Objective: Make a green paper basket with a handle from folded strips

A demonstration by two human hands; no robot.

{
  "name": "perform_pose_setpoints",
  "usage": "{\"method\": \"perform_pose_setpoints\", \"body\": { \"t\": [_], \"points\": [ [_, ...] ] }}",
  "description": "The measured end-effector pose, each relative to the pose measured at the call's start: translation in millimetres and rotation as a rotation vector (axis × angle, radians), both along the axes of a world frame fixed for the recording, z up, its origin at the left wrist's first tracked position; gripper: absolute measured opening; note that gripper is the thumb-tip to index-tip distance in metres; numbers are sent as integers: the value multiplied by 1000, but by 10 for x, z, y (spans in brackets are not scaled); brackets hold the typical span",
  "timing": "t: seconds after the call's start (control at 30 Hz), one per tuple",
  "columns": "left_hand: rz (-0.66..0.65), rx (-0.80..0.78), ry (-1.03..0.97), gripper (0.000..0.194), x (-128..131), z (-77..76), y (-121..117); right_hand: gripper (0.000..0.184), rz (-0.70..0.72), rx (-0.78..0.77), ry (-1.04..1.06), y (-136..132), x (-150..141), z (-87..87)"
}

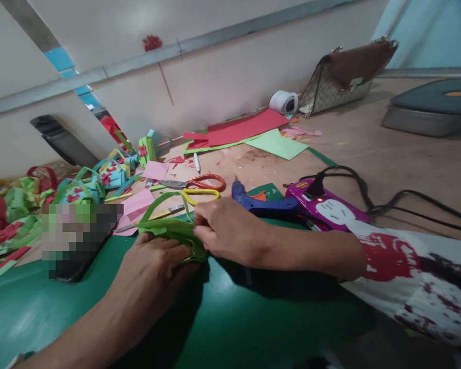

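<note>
A small green paper basket point(169, 226) with a looped strip handle is held low over the green table cover. My left hand point(159, 256) is closed around its near left side, fingers partly inside. At its right end, my right hand point(230, 230) pinches the paper; those fingertips are partly hidden. Just beyond the hands lie scissors point(205, 182) with red and yellow handles. A blue glue gun point(265, 205) rests to the right of them, close to my right wrist.
A purple power strip point(326, 202) with black cords sits at the right. Finished paper baskets point(109, 177) and a phone point(88, 251) are on the left. Red card sheets point(246, 128), a thread spool point(283, 101), a handbag point(349, 77) and a grey case point(430, 110) stand farther back.
</note>
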State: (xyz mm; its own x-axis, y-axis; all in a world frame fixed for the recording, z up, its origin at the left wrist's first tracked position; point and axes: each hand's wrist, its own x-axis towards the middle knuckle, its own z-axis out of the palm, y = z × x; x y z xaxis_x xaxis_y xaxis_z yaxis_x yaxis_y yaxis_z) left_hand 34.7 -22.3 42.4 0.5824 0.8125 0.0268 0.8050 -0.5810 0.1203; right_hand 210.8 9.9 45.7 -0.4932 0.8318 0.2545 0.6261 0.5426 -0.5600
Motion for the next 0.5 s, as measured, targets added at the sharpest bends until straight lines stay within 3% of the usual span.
{"method": "perform_pose_setpoints", "body": {
  "t": [0.5],
  "points": [
    [-47, 13, -23, 19, 5, -8, 16, 13, 63, -74, 102, 8, 29, -5]
  ]
}}
